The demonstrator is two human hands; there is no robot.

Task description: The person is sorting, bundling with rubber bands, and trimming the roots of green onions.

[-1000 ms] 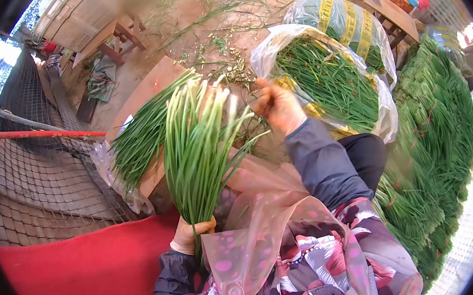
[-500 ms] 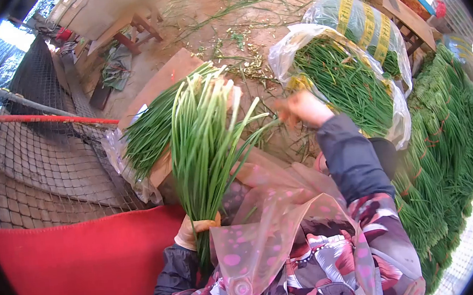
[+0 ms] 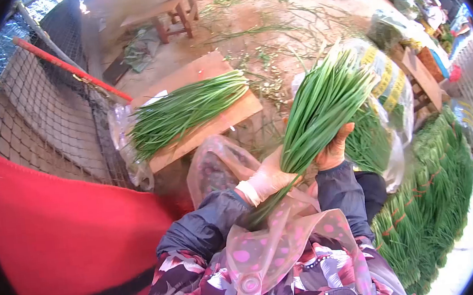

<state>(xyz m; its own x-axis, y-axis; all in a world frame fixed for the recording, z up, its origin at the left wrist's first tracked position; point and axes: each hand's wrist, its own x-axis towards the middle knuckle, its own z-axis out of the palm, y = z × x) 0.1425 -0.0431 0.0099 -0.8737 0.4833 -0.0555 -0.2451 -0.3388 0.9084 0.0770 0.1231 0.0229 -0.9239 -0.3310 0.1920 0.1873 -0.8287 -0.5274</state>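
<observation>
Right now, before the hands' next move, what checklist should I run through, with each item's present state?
1. Left hand closed around the held bunch: ok.
2. Right hand against the bunch's side: ok.
3. Right hand's fingers fully closed: cannot tell, leaves hide them.
4. Pale ends level: not ok, they stick out unevenly.
5. Held bunch tied: cannot tell, hands cover part.
6. Second bunch resting on the board: ok.
</observation>
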